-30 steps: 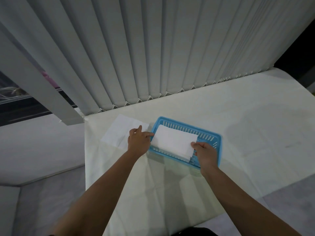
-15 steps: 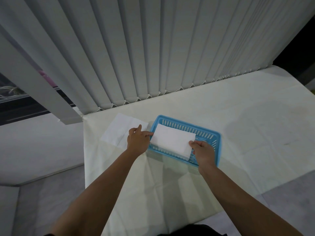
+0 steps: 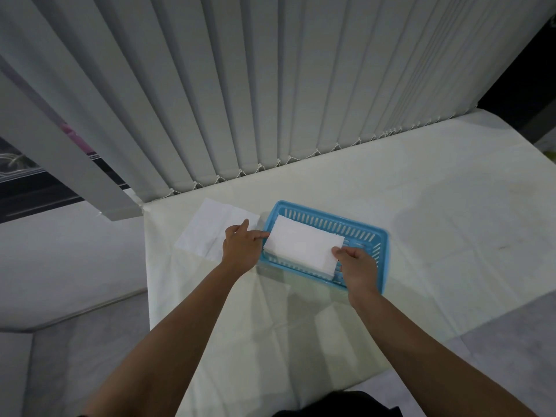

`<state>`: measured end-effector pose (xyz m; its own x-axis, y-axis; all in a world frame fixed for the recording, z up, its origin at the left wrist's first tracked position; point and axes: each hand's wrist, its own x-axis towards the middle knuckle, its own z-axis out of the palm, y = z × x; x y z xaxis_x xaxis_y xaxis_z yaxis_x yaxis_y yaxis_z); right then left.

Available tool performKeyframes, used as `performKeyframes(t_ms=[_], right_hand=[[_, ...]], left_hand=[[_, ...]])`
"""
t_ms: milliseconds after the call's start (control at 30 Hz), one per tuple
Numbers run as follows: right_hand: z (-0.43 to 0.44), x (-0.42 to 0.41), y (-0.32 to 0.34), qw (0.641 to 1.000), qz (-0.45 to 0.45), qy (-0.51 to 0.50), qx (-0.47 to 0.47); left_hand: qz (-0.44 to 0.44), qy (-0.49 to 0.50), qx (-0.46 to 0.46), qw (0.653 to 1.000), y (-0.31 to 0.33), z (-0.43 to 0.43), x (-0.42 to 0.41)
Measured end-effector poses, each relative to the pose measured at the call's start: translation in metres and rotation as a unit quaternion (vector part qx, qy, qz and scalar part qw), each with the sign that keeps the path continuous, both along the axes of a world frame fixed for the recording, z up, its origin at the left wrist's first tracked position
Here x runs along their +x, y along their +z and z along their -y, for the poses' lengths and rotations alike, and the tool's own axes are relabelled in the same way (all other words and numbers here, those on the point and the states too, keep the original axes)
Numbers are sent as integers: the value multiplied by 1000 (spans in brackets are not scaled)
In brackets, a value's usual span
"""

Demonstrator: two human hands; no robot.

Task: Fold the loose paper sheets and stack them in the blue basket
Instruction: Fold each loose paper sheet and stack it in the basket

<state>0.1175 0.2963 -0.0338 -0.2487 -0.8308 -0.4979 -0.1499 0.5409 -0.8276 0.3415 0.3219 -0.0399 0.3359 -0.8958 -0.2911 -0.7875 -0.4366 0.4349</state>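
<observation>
**Right hand point(image 3: 358, 266) and left hand point(image 3: 242, 246), one at each short end of a folded white paper sheet point(image 3: 304, 243) in a blue slatted plastic basket point(image 3: 382, 236)**

Right hand: thumb on top and fingers curled beneath, pinching the near right corner of the folded sheet.

Left hand: forefinger straight and touching the sheet's left short edge, thumb raised clear. Nothing is gripped. The remaining fingers are hidden under the hand.

Folded sheet: its long axis runs along the basket's length, left to right. It lies inside the rim, except for the near right corner, which overhangs the near wall. Whether it has fully settled cannot be told (there seem to be layers under its left edge).

Basket: stands on a cream cloth-covered tabletop point(image 3: 421, 206), below pale grey vertical blinds point(image 3: 270, 85).

Loose flat white paper sheet point(image 3: 207, 230): creased and unfolded, lying on the tabletop just beside the basket's left end. Its near right part is covered by the left hand.

Judgement: the placing step is nearly done. Once the folded sheet is released, the loose sheet is the one to fetch. It lies to the left, with the left hand already over its edge, while the right hand is well apart from it across the basket. The left hand is therefore the nearer one to draw it in for folding.
</observation>
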Motion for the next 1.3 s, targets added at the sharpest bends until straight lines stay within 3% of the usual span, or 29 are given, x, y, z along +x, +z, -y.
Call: performKeyframes(t_ms=[67, 133, 200, 300, 400, 600, 933, 1033, 1200, 1300], right_hand=[[-2, -1, -2, 997, -57, 18, -43], [-4, -3, -5, 968, -192, 92, -134], [-4, -5, -8, 900, -321, 215, -203], [-1, 0, -13, 787, -432, 398, -189], [5, 1, -18, 741, -454, 472, -149], [17, -10, -28, 720, -443, 515, -141], [18, -12, -24, 726, -420, 529, -127], [19, -11, -18, 720, -434, 524, -136], [36, -1, 5, 730, -444, 483, -190], [52, 23, 19, 732, -424, 487, -218]], left_hand=[[77, -14, -122, 989, 3, -3, -2], [100, -39, -171, 979, 7, -5, -6], [63, -68, -127, 988, 12, -3, -15], [131, -163, -78, 975, 7, 5, -30], [158, -179, -4, 971, -6, 9, -35], [198, -177, 10, 964, -15, 2, -35], [181, -141, 34, 973, -14, 4, -32], [169, -136, 0, 976, -11, 4, -29], [135, -21, -81, 987, -3, 1, -6], [105, 70, -57, 990, -7, -7, 16]])
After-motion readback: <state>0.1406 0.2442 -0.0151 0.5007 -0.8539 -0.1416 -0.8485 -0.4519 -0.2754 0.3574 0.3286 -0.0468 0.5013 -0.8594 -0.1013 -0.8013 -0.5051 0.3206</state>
